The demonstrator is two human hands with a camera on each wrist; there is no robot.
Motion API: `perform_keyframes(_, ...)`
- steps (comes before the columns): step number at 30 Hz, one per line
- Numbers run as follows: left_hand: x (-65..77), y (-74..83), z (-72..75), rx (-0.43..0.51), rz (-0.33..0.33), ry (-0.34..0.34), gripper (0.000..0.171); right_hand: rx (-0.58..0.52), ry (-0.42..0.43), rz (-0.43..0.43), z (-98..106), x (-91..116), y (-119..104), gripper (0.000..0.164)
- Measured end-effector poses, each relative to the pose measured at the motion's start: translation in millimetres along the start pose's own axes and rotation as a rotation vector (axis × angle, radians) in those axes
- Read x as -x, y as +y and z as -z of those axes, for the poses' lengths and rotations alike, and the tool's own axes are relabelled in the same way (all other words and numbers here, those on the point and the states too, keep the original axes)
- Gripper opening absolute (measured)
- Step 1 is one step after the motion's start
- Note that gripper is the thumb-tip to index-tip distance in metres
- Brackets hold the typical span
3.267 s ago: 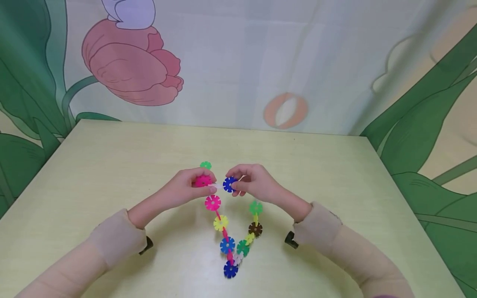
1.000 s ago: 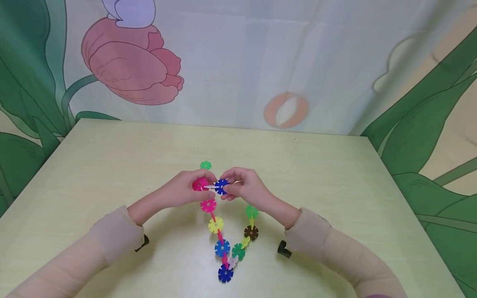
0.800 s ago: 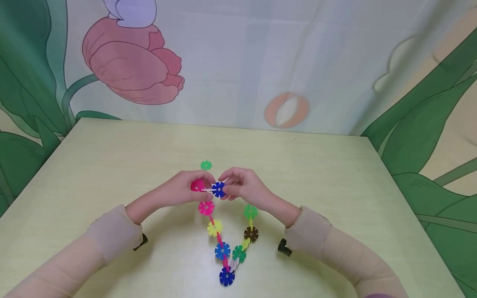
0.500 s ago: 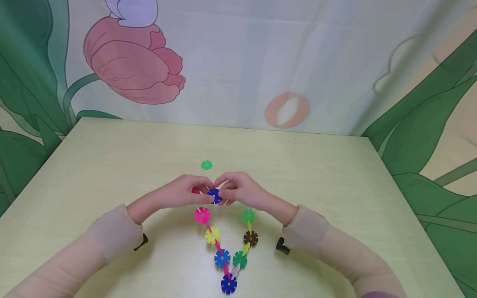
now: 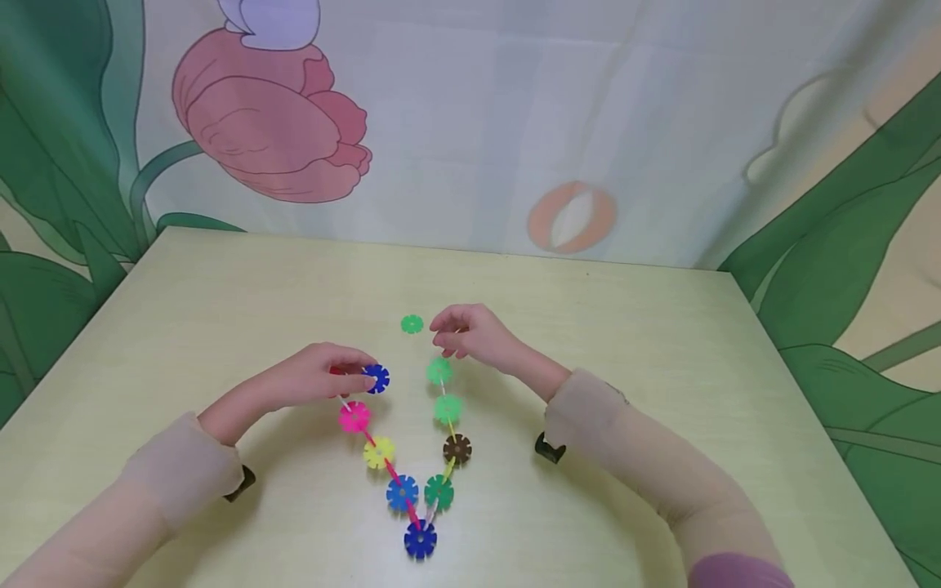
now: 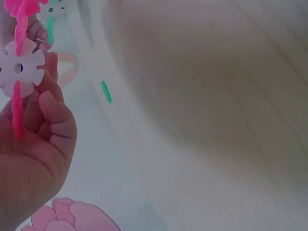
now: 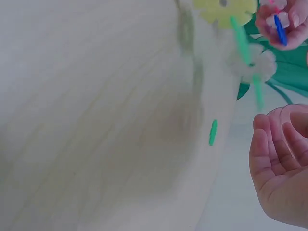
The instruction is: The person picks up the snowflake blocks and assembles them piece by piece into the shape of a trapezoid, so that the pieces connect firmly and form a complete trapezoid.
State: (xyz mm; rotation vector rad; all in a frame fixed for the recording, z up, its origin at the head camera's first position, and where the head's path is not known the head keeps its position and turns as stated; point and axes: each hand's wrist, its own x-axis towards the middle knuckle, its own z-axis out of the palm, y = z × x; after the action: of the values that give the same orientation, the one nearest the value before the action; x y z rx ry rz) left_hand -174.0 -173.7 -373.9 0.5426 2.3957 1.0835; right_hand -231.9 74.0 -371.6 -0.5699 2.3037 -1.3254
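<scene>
My left hand (image 5: pixel 316 377) pinches one end of a chain of slotted plastic snowflake discs. A dark blue disc (image 5: pixel 378 378) sticks out past its fingertips, and a white disc (image 6: pixel 30 79) shows by the fingers in the left wrist view. From there the chain dips in a V through pink (image 5: pixel 356 417), yellow (image 5: pixel 378 452) and blue discs to a dark blue one (image 5: pixel 421 539), then climbs to a light green end disc (image 5: pixel 439 371). Just above that end is my right hand (image 5: pixel 481 336), fingers loosely bent with nothing in them. A loose green disc (image 5: pixel 412 324) lies left of its fingertips.
A pale wooden table (image 5: pixel 625 327) spreads under both arms. Behind it hangs a printed curtain (image 5: pixel 441 122) with a large flower and leaves. Small black wrist straps (image 5: pixel 550 448) show under the beige sleeves.
The hands have parted: the right let go of the dark blue disc and moved up by the loose green one. The left moved left with the chain end, blue disc now attached; the chain swung left.
</scene>
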Motion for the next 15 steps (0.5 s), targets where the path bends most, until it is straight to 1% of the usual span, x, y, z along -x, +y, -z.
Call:
perform_keyframes(3,4.0,-7.5,6.3,0.005,0.021,-0.013,0.035,0.028,0.033,-0.012,-3,-13,4,0.024)
perform_keyframes(8,8.7,-16.1,12.4,0.017,0.036,-0.023,0.034,0.168,0.055,-0.039,-10,-35,11,0.027)
perform_keyframes(12,10.6,-16.9,13.3,0.021,0.044,-0.016,0.036,0.284,0.068,-0.090,-13,-52,15,0.039)
perform_keyframes(15,11.2,-14.8,12.1,0.022,0.044,-0.011,0.038,0.362,0.077,-0.109,-15,-62,18,0.046)
